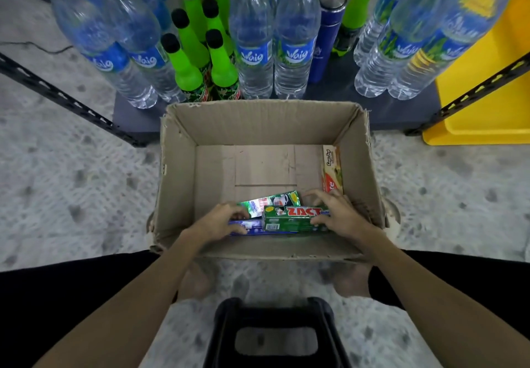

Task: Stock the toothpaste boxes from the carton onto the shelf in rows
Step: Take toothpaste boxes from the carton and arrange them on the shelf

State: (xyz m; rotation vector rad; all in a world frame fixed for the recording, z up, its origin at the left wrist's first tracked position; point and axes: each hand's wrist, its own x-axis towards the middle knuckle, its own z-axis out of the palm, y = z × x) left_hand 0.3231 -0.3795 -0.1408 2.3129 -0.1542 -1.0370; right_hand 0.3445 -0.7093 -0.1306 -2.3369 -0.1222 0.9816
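Gripping a green "ZACT" toothpaste box (292, 218) inside the cardboard carton (177, 184), right hand (338, 218) curls around it; left hand (220, 221) clasps a blue box (246, 228) beside it.

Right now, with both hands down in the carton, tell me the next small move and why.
Probably close both hands on the green Zact box and lift it out of the carton. The right hand already wraps its right end, while the left hand rests at its left end, over the blue box. The Zact box lies on top of the others, so it seems freest to come out first.
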